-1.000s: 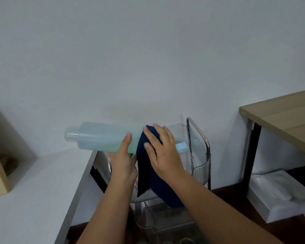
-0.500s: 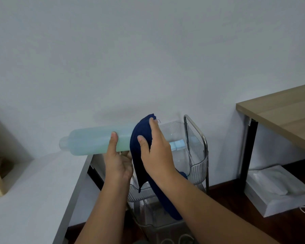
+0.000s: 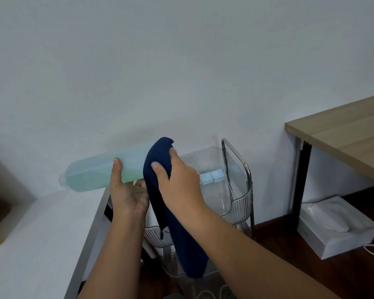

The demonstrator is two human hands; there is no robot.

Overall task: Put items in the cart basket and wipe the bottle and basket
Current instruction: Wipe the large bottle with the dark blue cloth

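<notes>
Left hand (image 3: 127,195) cradles translucent green plastic bottle (image 3: 99,173) from beneath; right hand (image 3: 177,182) clamps dark blue cloth (image 3: 160,160) around it just beside; advise full-length strokes, firm support.

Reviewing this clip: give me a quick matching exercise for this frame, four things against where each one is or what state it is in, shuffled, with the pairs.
Things:
1. bottle
2. cloth
3. blue packet
4. tissue box

Places or states:
A. lying in the top basket of the cart
B. on the floor under the wooden desk
C. held sideways by the left hand
D. draped over the bottle, under the right hand

Pairs: 1-C, 2-D, 3-A, 4-B
</notes>
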